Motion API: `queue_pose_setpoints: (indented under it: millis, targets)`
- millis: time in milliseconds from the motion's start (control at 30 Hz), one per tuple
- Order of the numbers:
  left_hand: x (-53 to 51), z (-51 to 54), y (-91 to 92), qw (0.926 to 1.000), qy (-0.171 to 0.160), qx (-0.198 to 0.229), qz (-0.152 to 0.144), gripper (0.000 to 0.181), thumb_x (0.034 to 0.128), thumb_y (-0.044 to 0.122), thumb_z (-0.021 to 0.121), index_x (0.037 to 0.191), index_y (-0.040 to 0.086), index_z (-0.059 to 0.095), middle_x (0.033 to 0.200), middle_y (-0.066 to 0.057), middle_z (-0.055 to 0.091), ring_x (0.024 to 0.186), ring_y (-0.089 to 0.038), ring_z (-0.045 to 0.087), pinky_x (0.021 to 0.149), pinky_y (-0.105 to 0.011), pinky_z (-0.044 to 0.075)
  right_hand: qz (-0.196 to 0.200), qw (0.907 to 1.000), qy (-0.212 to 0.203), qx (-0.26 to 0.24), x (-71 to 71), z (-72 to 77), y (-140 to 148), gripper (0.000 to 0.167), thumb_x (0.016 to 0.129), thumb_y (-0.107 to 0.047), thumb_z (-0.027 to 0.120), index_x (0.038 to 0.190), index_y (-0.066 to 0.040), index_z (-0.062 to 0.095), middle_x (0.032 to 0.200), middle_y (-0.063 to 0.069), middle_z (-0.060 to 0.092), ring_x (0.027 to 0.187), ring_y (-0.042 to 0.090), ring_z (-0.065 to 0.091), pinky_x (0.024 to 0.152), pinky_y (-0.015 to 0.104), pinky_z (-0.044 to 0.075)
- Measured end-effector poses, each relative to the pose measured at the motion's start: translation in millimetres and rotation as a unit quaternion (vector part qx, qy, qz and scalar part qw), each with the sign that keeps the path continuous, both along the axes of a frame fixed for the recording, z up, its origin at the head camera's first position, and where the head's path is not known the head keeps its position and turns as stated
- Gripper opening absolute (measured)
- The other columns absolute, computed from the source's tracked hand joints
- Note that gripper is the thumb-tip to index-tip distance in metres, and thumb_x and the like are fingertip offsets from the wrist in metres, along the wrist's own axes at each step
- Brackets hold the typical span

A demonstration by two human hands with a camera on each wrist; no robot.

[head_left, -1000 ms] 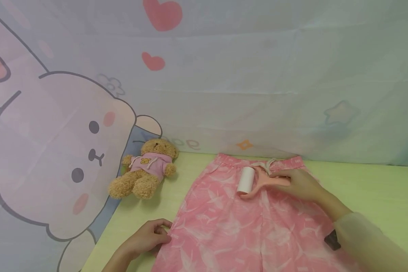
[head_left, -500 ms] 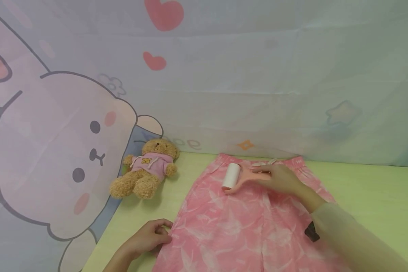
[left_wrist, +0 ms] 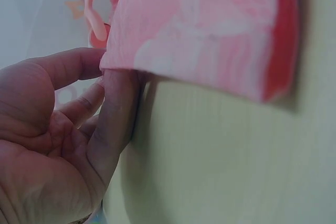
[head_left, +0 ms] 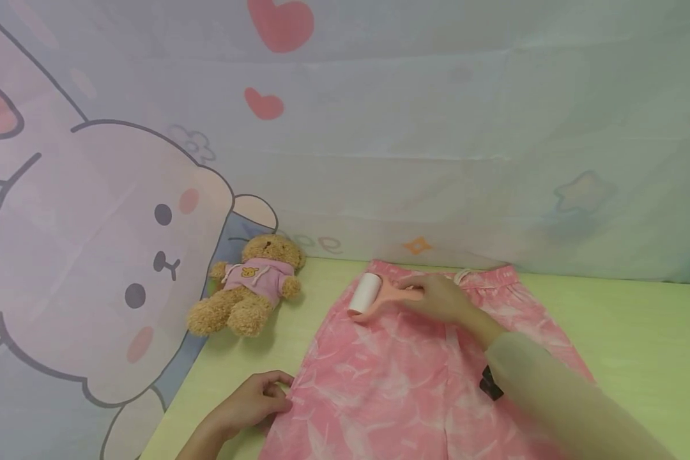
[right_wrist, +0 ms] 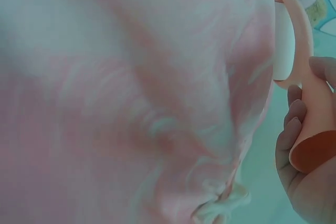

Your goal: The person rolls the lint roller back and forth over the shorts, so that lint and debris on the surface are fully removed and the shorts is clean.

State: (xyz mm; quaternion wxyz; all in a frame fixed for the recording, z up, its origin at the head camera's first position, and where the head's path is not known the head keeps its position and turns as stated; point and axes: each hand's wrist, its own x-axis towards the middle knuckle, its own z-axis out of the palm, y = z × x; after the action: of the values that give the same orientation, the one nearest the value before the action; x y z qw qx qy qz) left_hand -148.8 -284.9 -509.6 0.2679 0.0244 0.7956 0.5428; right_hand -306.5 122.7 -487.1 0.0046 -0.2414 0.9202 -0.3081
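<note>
Near the upper left corner of the pink garment (head_left: 391,377), a little below its waistband (head_left: 497,276), I see through the head camera the lint roller (head_left: 365,294), its white end close to the side edge of the cloth. Whether it presses down, I cannot tell. The right hand (head_left: 441,299) grips the peach handle (head_left: 390,296), with fingers bent around it. The left hand (head_left: 250,402) is lower, at the left border of the garment; it pinches this border, one digit against it and another tucked under the cloth. On the left I have only a narrow strip of cloth before the edge, then the table (head_left: 638,332) continues as far as the teddy bear (head_left: 253,287), which lies apart from the roller. To the right the room is larger: the waistband runs past the pale drawstring (head_left: 462,276), and a wide part of table follows. Behind, the printed backdrop (head_left: 437,128) stands very near the waistband. The right sleeve (head_left: 558,390) passes over the garment's right part.
</note>
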Motion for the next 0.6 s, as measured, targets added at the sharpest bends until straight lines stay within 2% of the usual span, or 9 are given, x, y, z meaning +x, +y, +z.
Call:
queue_pose_setpoints:
  millis: [167, 267, 433, 600]
  targets:
    - [0.3, 1.1, 0.6, 1.0000, 0.001, 0.002, -0.001, 0.038, 0.0923, 0.009, 0.074, 0.126, -0.002, 0.062, 0.081, -0.004, 0.066, 0.068, -0.013, 0.060, 0.060, -0.028, 0.049, -0.005, 0.9999, 0.014, 0.007, 0.3, 3.9, -10.3, 0.038, 0.091, -0.044, 0.079, 0.121, -0.022, 0.077, 0.118, 0.002, 0.073, 0.105, 0.025, 0.069, 0.088, 0.049, 0.053]
    - [0.1, 1.3, 1.3, 1.0000, -0.001, 0.003, -0.002, 0.038, 0.0922, 0.010, 0.074, 0.126, -0.002, 0.062, 0.081, -0.004, 0.066, 0.067, -0.012, 0.060, 0.060, -0.027, 0.050, -0.011, 0.9998, 0.013, 0.010, 3.4, 10.1, -9.2, 0.038, 0.090, -0.043, 0.079, 0.123, -0.024, 0.077, 0.120, 0.002, 0.073, 0.108, 0.025, 0.068, 0.089, 0.050, 0.053]
    - [0.8, 1.3, 1.8, 1.0000, 0.001, 0.000, 0.000, 0.038, 0.0927, 0.009, 0.074, 0.127, -0.002, 0.062, 0.082, -0.004, 0.066, 0.068, -0.013, 0.060, 0.060, -0.027, 0.050, -0.006, 0.9998, 0.017, -0.006, 7.7, 23.7, 3.7, 0.037, 0.092, -0.040, 0.077, 0.126, -0.024, 0.076, 0.125, 0.002, 0.072, 0.113, 0.025, 0.067, 0.091, 0.050, 0.052]
    - [1.6, 1.0, 2.2, 1.0000, 0.004, -0.005, 0.002, 0.037, 0.0930, 0.007, 0.073, 0.127, -0.003, 0.062, 0.082, -0.004, 0.065, 0.067, -0.014, 0.059, 0.059, -0.028, 0.049, 0.002, 0.9995, 0.013, -0.029, 10.0, 35.5, 25.6, 0.032, 0.092, -0.042, 0.078, 0.122, -0.028, 0.078, 0.116, -0.005, 0.073, 0.097, 0.018, 0.066, 0.082, 0.044, 0.053]
